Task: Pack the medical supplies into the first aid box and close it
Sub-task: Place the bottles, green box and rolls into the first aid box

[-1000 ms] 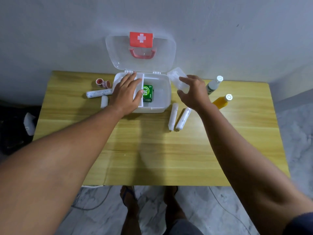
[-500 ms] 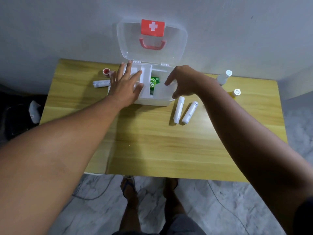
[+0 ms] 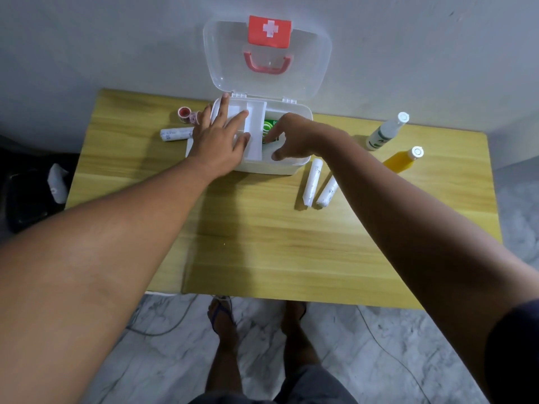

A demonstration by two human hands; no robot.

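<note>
While the first aid box [image 3: 294, 166] stood at the far edge of the bench [image 3: 277, 243] with its clear lid [image 3: 309, 65] raised against the wall, both my hands were at it. My left hand [image 3: 218, 141] lay flat on the white insert tray [image 3: 255, 126] over the box's left half, fingers [image 3: 223, 110] spread and gripping nothing. My right hand [image 3: 294, 138] reached into the open right compartment, its fingers curled downward beside a green packet [image 3: 269, 126] — whether they held anything, I could not tell, since the hand hid what lay below.

Items outside the box were noted as follows. Two white wrapped rolls [image 3: 319, 183] lay side by side just right of the box front. One more wrapped roll [image 3: 175, 134] lay to the left of the box, near two small reddish tape rolls [image 3: 186, 114]. A white spray bottle [image 3: 386, 131] and an orange bottle with a white cap [image 3: 404, 160] rested on the right side of the bench — well apart from the box. The lid's red handle [image 3: 267, 63] and red cross latch [image 3: 269, 31] faced me.
</note>
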